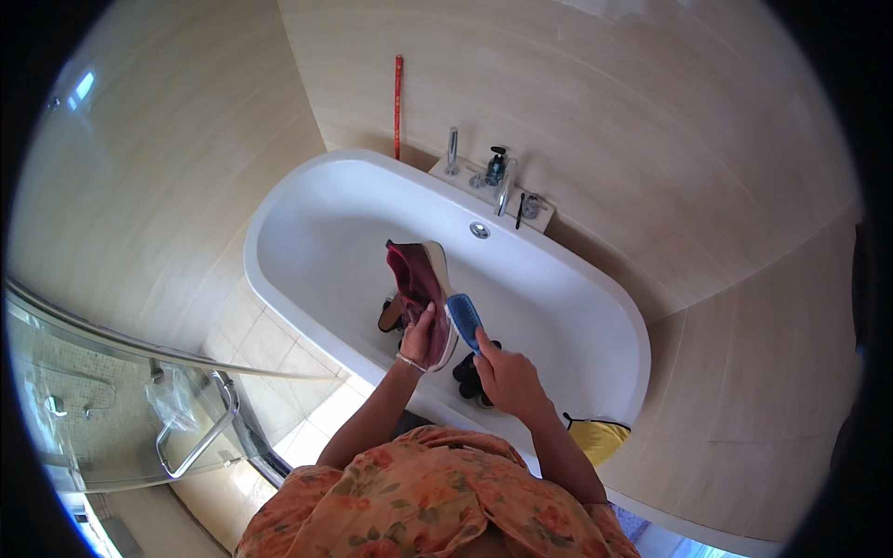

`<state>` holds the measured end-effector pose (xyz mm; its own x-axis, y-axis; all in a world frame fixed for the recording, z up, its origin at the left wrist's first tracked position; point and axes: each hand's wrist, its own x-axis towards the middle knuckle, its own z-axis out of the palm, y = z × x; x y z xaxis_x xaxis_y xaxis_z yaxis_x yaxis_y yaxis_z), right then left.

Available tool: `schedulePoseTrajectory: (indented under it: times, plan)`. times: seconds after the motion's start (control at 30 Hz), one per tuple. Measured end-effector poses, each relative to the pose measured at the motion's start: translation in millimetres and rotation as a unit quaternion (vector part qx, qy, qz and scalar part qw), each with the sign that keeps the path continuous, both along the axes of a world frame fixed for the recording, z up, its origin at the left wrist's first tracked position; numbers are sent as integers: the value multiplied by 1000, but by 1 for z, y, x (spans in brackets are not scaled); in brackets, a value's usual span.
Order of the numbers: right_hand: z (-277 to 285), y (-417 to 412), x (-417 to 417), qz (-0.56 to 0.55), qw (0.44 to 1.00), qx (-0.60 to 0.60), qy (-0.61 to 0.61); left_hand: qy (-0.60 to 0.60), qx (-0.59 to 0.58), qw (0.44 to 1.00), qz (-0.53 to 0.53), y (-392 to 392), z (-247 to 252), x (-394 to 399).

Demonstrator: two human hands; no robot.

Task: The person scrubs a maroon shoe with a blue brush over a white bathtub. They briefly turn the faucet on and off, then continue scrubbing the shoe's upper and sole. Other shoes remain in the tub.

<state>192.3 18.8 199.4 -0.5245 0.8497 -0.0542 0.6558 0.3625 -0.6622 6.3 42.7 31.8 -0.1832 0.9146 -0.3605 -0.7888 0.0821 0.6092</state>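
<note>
My left hand (417,338) grips a dark red shoe (417,268) by its side, holding it over the white bathtub (335,209) with its pale sole turned to the right. In my right hand (509,376) is a blue scrubbing brush (464,321), its pale bristles against or very close to the edge of the sole. Below the shoe, a brown and black shoe (391,314) lies in the tub, partly hidden. Black footwear (469,376) lies in the tub beneath my right hand, also partly covered.
A chrome faucet (506,187), a dark pump bottle (496,166) and a thin black item (520,210) stand on the far ledge. A yellow cloth (601,439) hangs over the near right rim. A glass shower door with a metal handle (202,439) is at lower left.
</note>
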Motion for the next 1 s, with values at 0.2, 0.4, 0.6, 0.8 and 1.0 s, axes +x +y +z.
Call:
schedulePoseTrajectory:
  times: [0.2,0.4,0.6,0.8,1.0]
  plan:
    - [-19,64,-26,-115,992,51,16,136,-11,980,-142,-28,42,18]
    - [-13,18,-7,-17,999,-19,-26,113,-2,990,-85,-29,13,3]
    - [1,26,-15,-44,996,1,-80,121,24,988,-88,-20,22,4]
    - [-9,82,-24,-95,993,40,-54,235,42,960,-148,-36,41,7]
    - [-19,14,-8,-40,999,29,8,255,-18,961,-106,-31,47,0]
